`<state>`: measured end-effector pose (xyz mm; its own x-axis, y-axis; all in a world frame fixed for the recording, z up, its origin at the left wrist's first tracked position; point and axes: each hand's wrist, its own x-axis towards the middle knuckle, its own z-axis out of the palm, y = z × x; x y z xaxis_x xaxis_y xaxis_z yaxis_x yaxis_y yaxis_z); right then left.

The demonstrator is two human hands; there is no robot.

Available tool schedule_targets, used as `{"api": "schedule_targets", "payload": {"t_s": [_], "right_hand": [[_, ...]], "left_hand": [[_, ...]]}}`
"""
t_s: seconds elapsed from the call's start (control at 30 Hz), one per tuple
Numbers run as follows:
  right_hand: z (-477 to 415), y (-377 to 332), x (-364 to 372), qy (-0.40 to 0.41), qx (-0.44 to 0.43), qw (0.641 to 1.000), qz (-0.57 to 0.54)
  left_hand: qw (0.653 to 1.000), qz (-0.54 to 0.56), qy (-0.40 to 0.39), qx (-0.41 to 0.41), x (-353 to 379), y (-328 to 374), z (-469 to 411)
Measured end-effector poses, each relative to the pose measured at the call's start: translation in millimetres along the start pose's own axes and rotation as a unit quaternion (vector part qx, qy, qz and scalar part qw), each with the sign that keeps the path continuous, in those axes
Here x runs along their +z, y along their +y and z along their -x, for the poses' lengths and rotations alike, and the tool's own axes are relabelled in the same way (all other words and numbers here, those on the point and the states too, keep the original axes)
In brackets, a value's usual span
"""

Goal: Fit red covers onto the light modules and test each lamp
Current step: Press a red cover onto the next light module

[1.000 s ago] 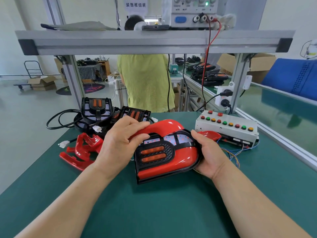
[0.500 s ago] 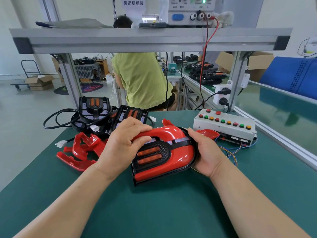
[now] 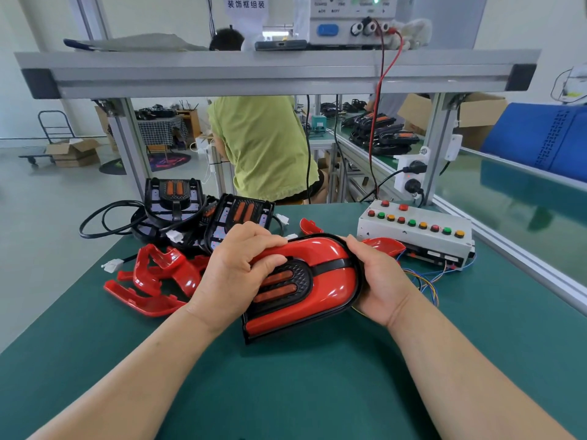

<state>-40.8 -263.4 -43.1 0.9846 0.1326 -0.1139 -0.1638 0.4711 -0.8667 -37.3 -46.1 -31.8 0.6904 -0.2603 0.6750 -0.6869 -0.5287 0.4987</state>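
Change: since a second ago the glossy plastic red cover [image 3: 330, 287] has dropped flush onto the black plastic light module [image 3: 332, 265]. The strip of circuit board that showed between them is now hidden, and only a black band crosses the red.
Left hand [image 3: 235, 274]: bent over the left part of the red cover, fingertips on its far edge, thumb down beside the black honeycomb grille [image 3: 303, 276]. The fingers are curled and grip the shell.
Right hand [image 3: 381, 284]: wraps the rounded right end, with fingers hooked over the far rim and the palm against the edge, closed round the light module.
Lamp position: mid-bench on the dark green bench mat [image 3: 286, 392], held between both hands, near corner down on the mat.
Grille detail: two orange reflector bars [image 3: 279, 277], their left ends under the left thumb.
Spare covers: a pile of loose red plastic shells [image 3: 158, 281] just left of the left hand.
Bare modules: two uncovered black modules with orange bars [image 3: 173, 198] and black cables, behind that pile.
Test box: a grey metal box with red, green and orange push-buttons [image 3: 413, 230] at right rear, with thin coloured wires [image 3: 425, 281] running from it to beside the right hand.
Shelf: an aluminium-frame shelf [image 3: 276, 74] overhead carries a bench power supply [image 3: 349, 20]. Its green light is on, and a red lead [image 3: 378, 122] hangs down from it.
Background: a person in a green shirt [image 3: 263, 144], back turned, at the next bench.
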Motion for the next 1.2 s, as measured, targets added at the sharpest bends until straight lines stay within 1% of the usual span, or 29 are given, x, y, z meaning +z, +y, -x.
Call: {"api": "schedule_targets", "payload": {"t_s": [0.17, 0.27, 0.4, 0.53, 0.73, 0.87, 0.93, 1.0, 1.07, 1.13, 1.2], "right_hand": [[-1, 1, 1, 0.002, 0.004, 1.0, -0.007], [-1, 2, 1, -0.008, 0.002, 1.0, -0.003], [0, 5, 5, -0.038, -0.017, 0.998, 0.043], [1, 9, 6, -0.014, -0.054, 0.997, 0.058], [0, 11, 7, 0.001, -0.054, 0.996, 0.069], [-2, 12, 7, 0.026, -0.049, 0.996, 0.071], [-2, 11, 7, 0.034, -0.049, 0.996, 0.07], [-1, 9, 7, 0.035, -0.046, 0.996, 0.065], [-1, 7, 4, 0.039, -0.043, 0.997, 0.058], [-1, 5, 1, 0.043, -0.039, 0.997, 0.051], [-1, 4, -1, 0.043, -0.033, 0.997, 0.049]], "left_hand": [[0.998, 0.031, -0.005, -0.047, 2, -5, 0], [0.999, 0.029, 0.0, -0.044, 2, -5, -2], [0.999, 0.026, 0.005, -0.038, 4, -5, -1], [0.999, 0.028, 0.013, -0.036, 8, -4, 0], [0.999, 0.025, 0.018, -0.043, 13, -2, 4], [1.0, 0.001, 0.005, -0.028, 14, -4, 3], [0.999, 0.009, -0.009, -0.039, 12, -5, 1], [0.996, 0.037, -0.007, -0.075, 7, -7, -2], [0.986, 0.063, 0.01, -0.154, -2, -13, -5], [0.963, 0.089, 0.007, -0.254, -12, -19, -6], [0.923, 0.183, -0.048, -0.336, -17, -23, -5]]}}
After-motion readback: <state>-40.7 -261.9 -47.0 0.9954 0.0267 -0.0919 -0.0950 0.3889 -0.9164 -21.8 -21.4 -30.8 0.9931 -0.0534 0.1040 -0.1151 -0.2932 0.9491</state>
